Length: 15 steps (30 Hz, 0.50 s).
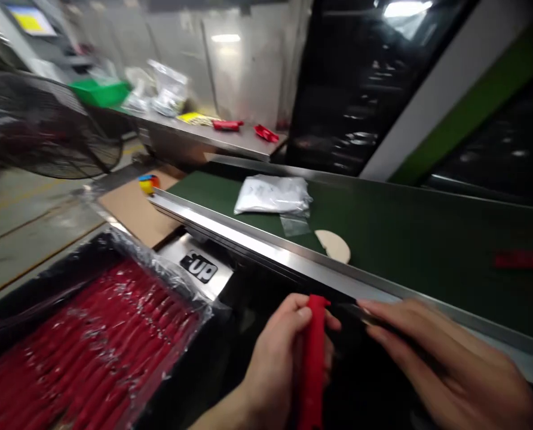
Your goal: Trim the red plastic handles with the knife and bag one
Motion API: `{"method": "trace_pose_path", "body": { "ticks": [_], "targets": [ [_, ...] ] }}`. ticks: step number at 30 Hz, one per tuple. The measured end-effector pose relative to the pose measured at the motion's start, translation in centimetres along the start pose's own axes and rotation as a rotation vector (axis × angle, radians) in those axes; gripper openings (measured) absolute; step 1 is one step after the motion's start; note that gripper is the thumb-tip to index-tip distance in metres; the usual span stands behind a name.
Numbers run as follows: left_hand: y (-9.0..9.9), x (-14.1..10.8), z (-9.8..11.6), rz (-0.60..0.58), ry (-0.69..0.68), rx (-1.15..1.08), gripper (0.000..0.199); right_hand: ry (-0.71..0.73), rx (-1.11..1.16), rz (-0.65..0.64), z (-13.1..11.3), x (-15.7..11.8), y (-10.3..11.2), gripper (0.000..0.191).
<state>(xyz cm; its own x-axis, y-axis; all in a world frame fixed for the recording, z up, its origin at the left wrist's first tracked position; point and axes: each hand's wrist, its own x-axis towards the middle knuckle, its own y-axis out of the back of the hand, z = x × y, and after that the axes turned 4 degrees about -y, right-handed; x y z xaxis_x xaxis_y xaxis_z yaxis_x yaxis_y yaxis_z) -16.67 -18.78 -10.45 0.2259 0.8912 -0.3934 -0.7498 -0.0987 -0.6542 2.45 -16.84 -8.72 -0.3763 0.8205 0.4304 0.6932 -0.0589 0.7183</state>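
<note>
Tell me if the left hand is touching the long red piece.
Touching. The head view shows the left hand wrapped around the long red piece, visible on both sides of it.

1 word can be read: "UP", in pale grey letters on the black cut-out label [199, 266] on the shiny silver metal plate [174, 253]. Marks on the white plastic packet [266, 194] are illegible.

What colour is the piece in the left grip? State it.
Red: the piece in the left grip shows best in the head view.
</note>
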Motion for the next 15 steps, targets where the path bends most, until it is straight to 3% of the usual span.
{"method": "trace_pose_path", "body": {
  "ticks": [3,7,11,15],
  "targets": [
    [-0.4,-0.8,1.1,-0.036,0.018,0.049,0.03,0.003,-0.01,-0.112,-1.1,0.4,1.0,0.035],
    [-1.1,-1.4,1.1,-0.014,-0.012,0.129,0.03,0.05,-0.056,-0.093,-2.0,0.8,1.1,0.044],
    [-1.3,-1.5,0.9,-0.008,-0.058,0.134,0.029,0.014,-0.062,-0.095,-2.5,0.5,1.1,0.044],
    [-1.3,-1.6,0.9,-0.019,-0.052,0.118,0.029,0.072,-0.094,-0.053,-2.7,0.5,1.0,0.043]
  ]
}}
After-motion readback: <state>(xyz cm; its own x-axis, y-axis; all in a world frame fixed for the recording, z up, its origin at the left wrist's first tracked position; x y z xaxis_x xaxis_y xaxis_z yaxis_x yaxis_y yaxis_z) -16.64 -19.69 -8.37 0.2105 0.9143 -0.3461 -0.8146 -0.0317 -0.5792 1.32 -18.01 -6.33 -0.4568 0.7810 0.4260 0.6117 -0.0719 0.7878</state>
